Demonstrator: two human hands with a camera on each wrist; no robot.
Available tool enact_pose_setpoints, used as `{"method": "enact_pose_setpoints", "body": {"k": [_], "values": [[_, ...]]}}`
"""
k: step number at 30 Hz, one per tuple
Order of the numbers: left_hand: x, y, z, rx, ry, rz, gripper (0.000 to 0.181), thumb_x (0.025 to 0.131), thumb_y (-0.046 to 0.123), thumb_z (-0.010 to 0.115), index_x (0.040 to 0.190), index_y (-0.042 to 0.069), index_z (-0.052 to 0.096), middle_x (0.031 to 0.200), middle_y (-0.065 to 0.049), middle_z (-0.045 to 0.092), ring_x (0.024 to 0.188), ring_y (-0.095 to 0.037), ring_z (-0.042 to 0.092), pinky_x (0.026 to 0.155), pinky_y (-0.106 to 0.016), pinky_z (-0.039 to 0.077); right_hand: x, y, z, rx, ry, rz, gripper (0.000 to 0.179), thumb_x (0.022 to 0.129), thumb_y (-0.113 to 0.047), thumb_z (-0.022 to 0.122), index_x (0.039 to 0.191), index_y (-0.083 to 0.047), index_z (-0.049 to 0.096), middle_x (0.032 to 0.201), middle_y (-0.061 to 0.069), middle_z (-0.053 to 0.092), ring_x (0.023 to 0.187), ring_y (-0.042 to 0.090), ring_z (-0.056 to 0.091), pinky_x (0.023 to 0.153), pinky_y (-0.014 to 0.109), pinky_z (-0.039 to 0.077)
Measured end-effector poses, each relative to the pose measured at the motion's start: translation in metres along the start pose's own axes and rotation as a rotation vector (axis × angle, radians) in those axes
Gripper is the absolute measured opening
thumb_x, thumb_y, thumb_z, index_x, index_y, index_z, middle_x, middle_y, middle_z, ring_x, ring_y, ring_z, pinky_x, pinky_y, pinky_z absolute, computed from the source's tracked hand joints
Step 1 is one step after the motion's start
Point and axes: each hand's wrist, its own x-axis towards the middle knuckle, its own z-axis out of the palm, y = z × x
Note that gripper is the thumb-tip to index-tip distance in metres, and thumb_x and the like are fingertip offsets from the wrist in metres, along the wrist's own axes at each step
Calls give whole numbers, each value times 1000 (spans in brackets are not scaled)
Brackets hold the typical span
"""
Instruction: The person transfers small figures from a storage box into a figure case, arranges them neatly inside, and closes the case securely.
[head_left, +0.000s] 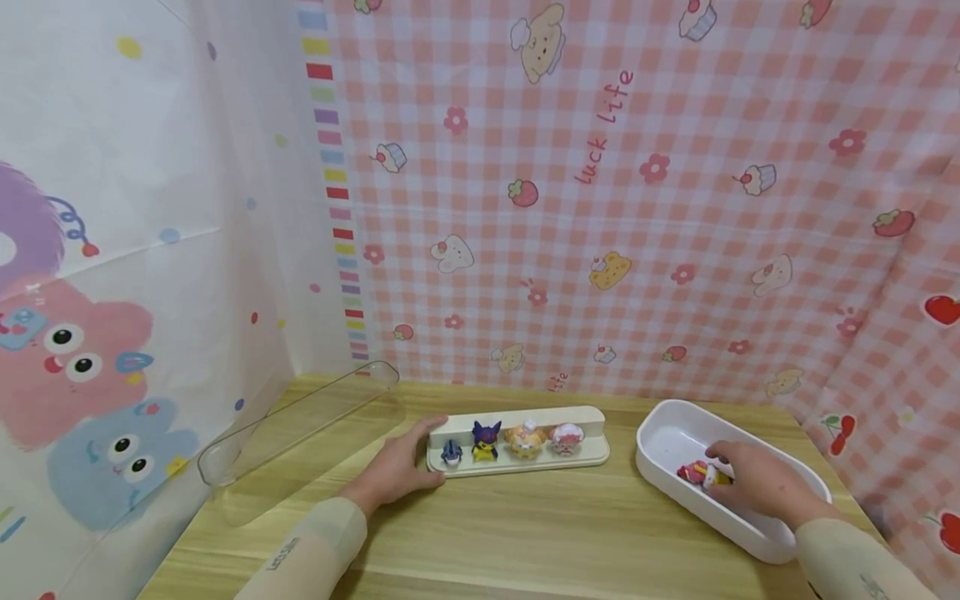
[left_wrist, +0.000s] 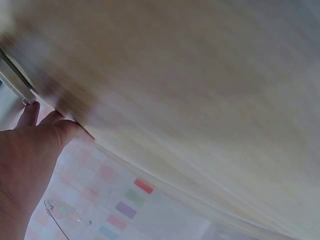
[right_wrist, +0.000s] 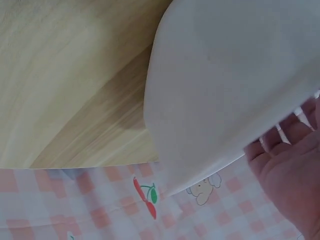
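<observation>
A cream stepped display stand (head_left: 517, 467) lies on the table with several small figurines in a row: a blue-grey one (head_left: 452, 452), a purple-and-yellow eared one (head_left: 486, 442), a yellow-orange one (head_left: 525, 440) and a pink-and-white one (head_left: 567, 439). My left hand (head_left: 405, 462) holds the stand's left end, thumb at the front and fingers behind. On the right, my right hand (head_left: 765, 483) reaches into a white tub (head_left: 675, 417), fingers parted beside red, pink and yellow figurines (head_left: 697, 473). The tub's wall (right_wrist: 225, 85) hides those figurines in the right wrist view.
A clear plastic cover (head_left: 300, 417) leans or stands on the table's left side, partly past the edge. Wooden tabletop (head_left: 525, 533) lies in front of the stand. A pink checked cloth (head_left: 570, 317) hangs behind and at right, a white printed one (head_left: 247, 333) at left.
</observation>
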Motion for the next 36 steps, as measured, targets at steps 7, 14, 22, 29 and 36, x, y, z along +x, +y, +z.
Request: {"method": "enact_pose_setpoints", "body": {"k": [7, 14, 22, 29, 36], "values": [[1, 0, 1, 0, -7, -15, 92, 85, 20, 93, 161, 29, 43, 151, -14, 64, 147, -35, 53, 123, -58, 41, 0, -5, 4, -38, 20, -25, 40, 83, -25, 89, 112, -2, 74, 95, 5, 75, 85, 19, 67, 79, 49, 61], [1, 0, 1, -1, -3, -34, 91, 85, 20, 93, 161, 31, 43, 151, -13, 65, 147, -33, 53, 124, -57, 41, -1, 0, 7, -11, 10, 34, 37, 84, -26, 83, 110, -2, 73, 90, 2, 72, 81, 16, 62, 73, 42, 56], [1, 1, 0, -4, 4, -29, 91, 85, 21, 92, 161, 29, 44, 150, -13, 65, 147, -34, 54, 123, -57, 42, 5, -1, 12, -82, 90, -30, 37, 81, -24, 84, 108, -2, 73, 90, 1, 72, 80, 16, 62, 76, 45, 57], [-2, 3, -1, -10, 6, -22, 90, 84, 20, 93, 160, 27, 45, 150, -16, 65, 147, -37, 53, 123, -59, 42, 20, -20, 27, -117, 175, -101, 11, 87, -14, 81, 97, -11, 77, 78, -6, 69, 72, 13, 59, 69, 41, 53], [-1, 4, -2, -5, 7, -12, 91, 84, 19, 93, 161, 27, 45, 152, -17, 63, 148, -38, 52, 124, -59, 40, 27, -26, 25, -104, 215, -50, 7, 86, -13, 82, 94, -14, 81, 78, -7, 71, 73, 11, 60, 68, 41, 53]]}}
